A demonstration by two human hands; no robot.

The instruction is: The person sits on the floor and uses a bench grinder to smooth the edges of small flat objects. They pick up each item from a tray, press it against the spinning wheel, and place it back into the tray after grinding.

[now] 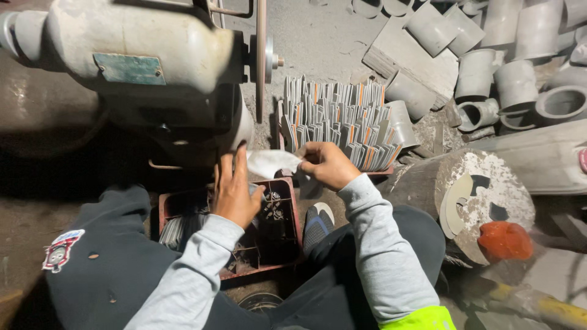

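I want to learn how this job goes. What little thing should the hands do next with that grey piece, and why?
Probably ease the grey piece up toward the thin grinding disc. Both hands already grip it just below the disc: the right hand pinches one end, the left hand steadies the other. The piece does not seem to touch the disc yet, so a short lift would likely bring its edge to it.

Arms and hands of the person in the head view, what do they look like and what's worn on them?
Both arms wear long light grey sleeves of soft knit fabric, creased along the forearms and ending at the wrists. The left hand and right hand are bare, with no gloves, rings or watch in view. A bright yellow-green band shows on the right sleeve near the bottom edge of the picture.
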